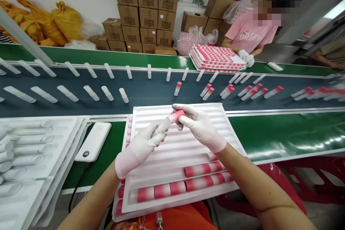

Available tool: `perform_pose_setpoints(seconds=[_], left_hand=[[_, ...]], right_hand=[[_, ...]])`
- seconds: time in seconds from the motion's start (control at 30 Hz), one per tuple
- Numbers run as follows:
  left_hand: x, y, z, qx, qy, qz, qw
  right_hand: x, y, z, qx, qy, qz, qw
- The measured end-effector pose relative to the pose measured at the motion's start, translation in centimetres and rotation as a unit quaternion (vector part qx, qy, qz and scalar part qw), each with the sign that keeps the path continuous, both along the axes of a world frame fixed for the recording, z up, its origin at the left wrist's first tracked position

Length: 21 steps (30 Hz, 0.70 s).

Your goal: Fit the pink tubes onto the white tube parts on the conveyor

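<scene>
Both my hands wear white gloves and meet above a white ridged tray [159,140]. My left hand [147,142] is closed around the whitish lower part of a small tube [164,125]. The fingers of my right hand [195,122] pinch a red-and-white cap [176,116] at the tube's upper end. Tube and cap are in line and tilted up to the right; whether the cap is fully seated I cannot tell. Several red-and-white caps [178,188] lie in the tray's near rows. Another tray with red pieces shows beneath it.
Ahead runs a dark conveyor belt [151,93] with white tubes and red-topped tubes standing on it. Stacked trays of white tubes [29,151] and a white power bank [94,140] lie left. Across the belt, a gloved person [253,36] stands by stacked red-and-white trays [215,57].
</scene>
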<state>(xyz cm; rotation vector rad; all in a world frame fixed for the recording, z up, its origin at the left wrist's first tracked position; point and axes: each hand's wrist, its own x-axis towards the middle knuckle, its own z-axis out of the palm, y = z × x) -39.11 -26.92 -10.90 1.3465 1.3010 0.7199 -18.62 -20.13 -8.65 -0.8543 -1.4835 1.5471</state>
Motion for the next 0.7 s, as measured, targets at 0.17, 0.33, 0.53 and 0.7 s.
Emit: perform_pose_setpoints(seconds=[0.17, 0.33, 0.53, 0.7], left_hand=[[-0.8, 0.7, 0.8, -0.006, -0.013, -0.055, 0.998], [-0.2, 0.8, 1.3, -0.043, -0.052, -0.082, 0.994], [-1.4, 4.3, -1.2, 0.115, 0.108, 0.048, 0.986], [-7.4, 11.4, -2.7, 0.192, 0.283, 0.339, 0.877]], right_hand=[[0.6, 0.7, 0.5, 0.071, -0.051, 0.079, 0.993], [-0.9, -0.3, 0.1, -0.027, -0.021, 0.099, 0.995], [-1.0, 3.9, -1.2, -0.028, -0.142, -0.027, 0.989], [1.8, 13.9, -3.3, 0.056, -0.334, -0.311, 0.888]])
